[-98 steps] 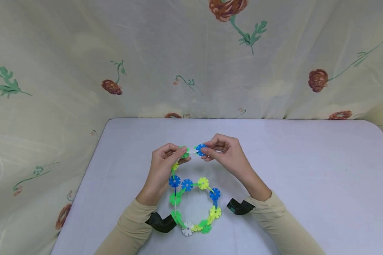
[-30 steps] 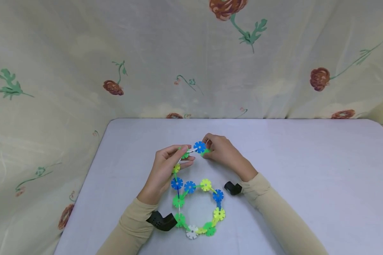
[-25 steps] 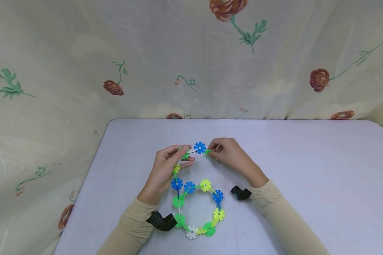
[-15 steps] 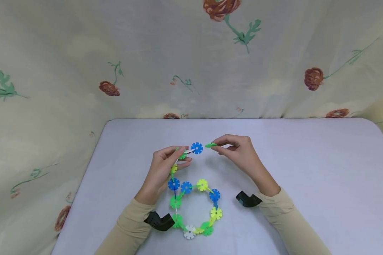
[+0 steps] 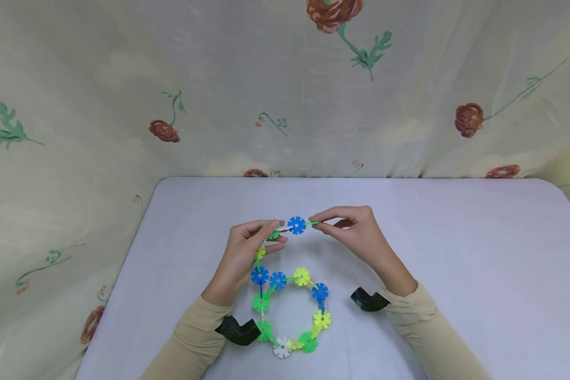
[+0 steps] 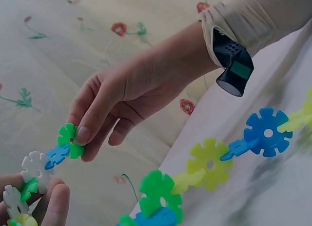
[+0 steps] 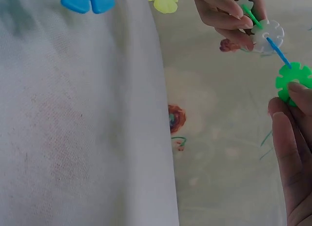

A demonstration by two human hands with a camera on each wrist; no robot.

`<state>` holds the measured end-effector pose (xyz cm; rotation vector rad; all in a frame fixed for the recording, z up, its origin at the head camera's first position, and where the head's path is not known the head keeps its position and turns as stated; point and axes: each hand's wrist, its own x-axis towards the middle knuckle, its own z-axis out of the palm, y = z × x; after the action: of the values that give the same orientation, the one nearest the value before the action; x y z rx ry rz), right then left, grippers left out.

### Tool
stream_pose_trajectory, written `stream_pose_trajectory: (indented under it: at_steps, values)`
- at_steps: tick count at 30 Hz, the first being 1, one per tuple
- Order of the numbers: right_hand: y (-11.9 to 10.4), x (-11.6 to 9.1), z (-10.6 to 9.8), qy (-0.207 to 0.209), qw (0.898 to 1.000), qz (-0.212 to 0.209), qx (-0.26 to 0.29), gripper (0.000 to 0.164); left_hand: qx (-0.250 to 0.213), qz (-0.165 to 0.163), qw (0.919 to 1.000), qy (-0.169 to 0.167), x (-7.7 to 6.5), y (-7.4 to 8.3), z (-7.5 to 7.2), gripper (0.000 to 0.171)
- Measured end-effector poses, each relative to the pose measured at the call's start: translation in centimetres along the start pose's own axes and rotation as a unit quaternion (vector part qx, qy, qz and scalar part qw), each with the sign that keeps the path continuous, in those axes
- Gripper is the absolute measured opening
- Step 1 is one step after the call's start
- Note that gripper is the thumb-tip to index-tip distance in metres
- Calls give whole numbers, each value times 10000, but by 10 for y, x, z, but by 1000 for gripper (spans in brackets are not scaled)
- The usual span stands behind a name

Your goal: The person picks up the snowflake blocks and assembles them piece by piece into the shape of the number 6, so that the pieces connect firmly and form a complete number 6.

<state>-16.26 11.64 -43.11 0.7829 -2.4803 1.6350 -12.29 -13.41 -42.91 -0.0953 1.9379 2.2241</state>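
Observation:
My left hand point(image 5: 239, 252) pinches a chain of slotted plastic snowflake discs at a green disc point(image 5: 274, 233) and a white one. A blue snowflake disc point(image 5: 296, 225) sticks out from there to the right. Between thumb and fingertips, my right hand point(image 5: 356, 229) holds a green snowflake disc point(image 6: 71, 140), its edge meeting the blue disc's rim. Both wrist views show the green disc lined up with the blue and a white disc point(image 6: 36, 168). From my left hand the chain runs down through a yellow disc point(image 5: 260, 252) into a multicoloured ring point(image 5: 322, 319) of discs.
A white table point(image 5: 456, 274) lies under the hands and the ring. Behind and to the left hangs a cream cloth point(image 5: 218, 68) with printed flowers. Each forearm wears a black wrist camera point(image 5: 370, 300).
Earlier my right hand pinched the blue disc; later it held the green disc, drew away to the right, and now has it back against the blue one. My left hand stays nearly in place.

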Motion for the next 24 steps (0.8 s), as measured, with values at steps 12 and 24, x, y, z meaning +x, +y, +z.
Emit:
stream_pose_trajectory:
  at_steps: [12, 24]
  values:
    - [3, -3, 7, 278, 9945, -980, -244, 20, -51, 41, 10000, 74, -1, -3, 3, 29]
    - [5, -4, 11, 455, 9879, -1422, -416, 23, -32, -19, 9999, 117, 0, -7, 5, 28]
